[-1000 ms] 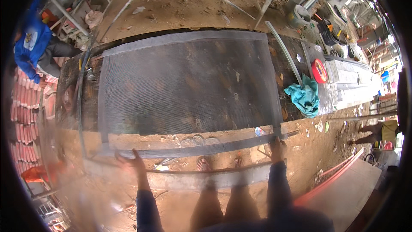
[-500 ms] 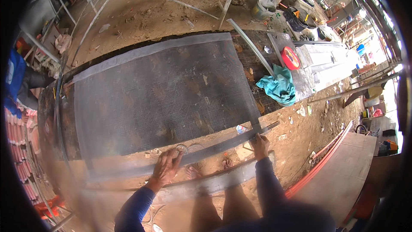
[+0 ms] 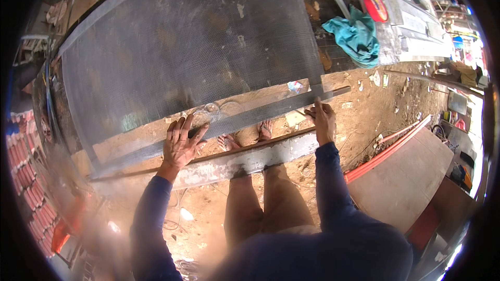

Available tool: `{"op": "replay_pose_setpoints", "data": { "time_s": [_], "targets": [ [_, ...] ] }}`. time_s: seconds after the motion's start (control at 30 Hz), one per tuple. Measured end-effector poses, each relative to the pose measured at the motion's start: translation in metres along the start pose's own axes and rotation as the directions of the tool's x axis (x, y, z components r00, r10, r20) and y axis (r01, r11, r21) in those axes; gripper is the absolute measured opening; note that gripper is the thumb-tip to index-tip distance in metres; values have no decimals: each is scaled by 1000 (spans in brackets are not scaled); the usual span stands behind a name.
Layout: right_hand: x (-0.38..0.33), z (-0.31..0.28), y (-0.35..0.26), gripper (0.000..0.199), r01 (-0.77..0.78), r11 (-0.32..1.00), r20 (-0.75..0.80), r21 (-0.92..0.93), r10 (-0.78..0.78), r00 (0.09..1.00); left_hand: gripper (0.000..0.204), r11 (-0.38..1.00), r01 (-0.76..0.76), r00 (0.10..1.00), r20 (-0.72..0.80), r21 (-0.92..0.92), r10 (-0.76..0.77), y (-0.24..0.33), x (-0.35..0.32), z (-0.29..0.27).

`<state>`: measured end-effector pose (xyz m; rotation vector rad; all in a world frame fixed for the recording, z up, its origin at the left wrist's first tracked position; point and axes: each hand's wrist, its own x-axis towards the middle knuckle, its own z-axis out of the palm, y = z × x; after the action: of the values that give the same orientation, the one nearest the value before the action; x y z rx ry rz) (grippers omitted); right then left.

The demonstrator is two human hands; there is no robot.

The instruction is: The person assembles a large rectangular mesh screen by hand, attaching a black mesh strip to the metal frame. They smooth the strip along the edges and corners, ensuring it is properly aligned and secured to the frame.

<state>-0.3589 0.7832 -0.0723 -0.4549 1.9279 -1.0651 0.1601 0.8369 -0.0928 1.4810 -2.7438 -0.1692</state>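
Beneath our hands, a grey wire mesh sheet [image 3: 192, 47] fades into blur at left; our left hand [image 3: 179, 143] presses flat, fingers spread, our right hand [image 3: 323, 119] pinches its near edge strip.

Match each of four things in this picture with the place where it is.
Things:
1. left hand
2. right hand
3. teal cloth
4. red round lid

Places:
A. at the right end of the mesh strip
B. beside the mesh sheet's far right corner
C. flat on the mesh strip, fingers spread
D. on the pale metal sheets, past the cloth

Pairs: 1-C, 2-A, 3-B, 4-D
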Motion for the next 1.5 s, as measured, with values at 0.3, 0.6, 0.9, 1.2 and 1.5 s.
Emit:
{"op": "replay_pose_setpoints", "data": {
  "time_s": [0.3, 0.6, 0.9, 1.2, 1.5],
  "targets": [
    [-56, 57, -16, 67, 908, 208, 639, -364, -654, 406, 101, 1000, 15, 998, 68, -18, -14, -2, 0, 6],
    [-14, 100, 8, 86, 939, -327, 985, -104, -164, 52, 116, 999, 7, 998, 63, -35, -4, -2, 7, 9],
    [-35, 103, -29, 85, 966, -234, 993, -113, -63, 101, 107, 1000, -13, 997, 78, 8, 13, 40, 46, 14],
    [77, 304, -209, 63, 969, -179, 881, -168, -469, 66, 103, 998, -50, 997, 55, 28, 49, 33, 53, -9],
    [216, 535, -351, 52, 843, 126, 758, -523, -383, 528, 76, 992, -18, 995, 92, -121, 30, 27, 57, 2]
  ]
}}
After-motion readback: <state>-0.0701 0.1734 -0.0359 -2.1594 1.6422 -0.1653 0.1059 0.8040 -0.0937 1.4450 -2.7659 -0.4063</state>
